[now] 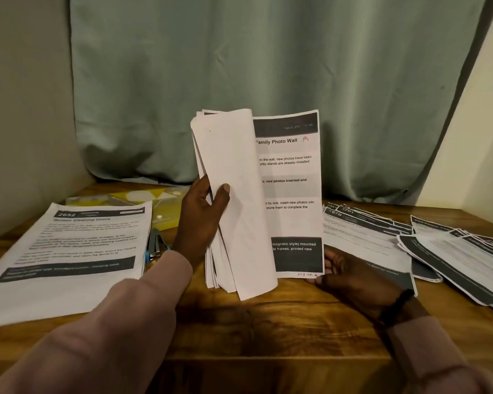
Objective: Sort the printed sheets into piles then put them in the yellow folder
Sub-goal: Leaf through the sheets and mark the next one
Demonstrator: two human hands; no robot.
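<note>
head view looks down on a wooden table (268,322) backed by a pale green curtain (268,66). left hand (204,220) grips a bundle of printed sheets (234,200) held upright above the table's middle, thumb pressed on the blank backs of the pages folded over to the left, fingers curled behind them. the sheet left facing the camera reads "family photo wall" with a red handwritten mark beside the title. right hand (353,277) holds the lower right corner of that bundle, thumb in front near the bottom edge and fingers behind the paper; a dark band sits on its wrist.

on the left of the table lies a flat pile (69,251) whose top page is headed 2652. behind it, against the curtain, lies the yellow folder (143,200), partly covered by that pile. a few small blue and dark objects (155,245) lie between the pile and the left wrist, too blurred to name. on the right, two fanned piles overlap: one nearer the centre (365,237) and one at the far right edge (461,260). both arms wear pale pink sleeves (143,302).
</note>
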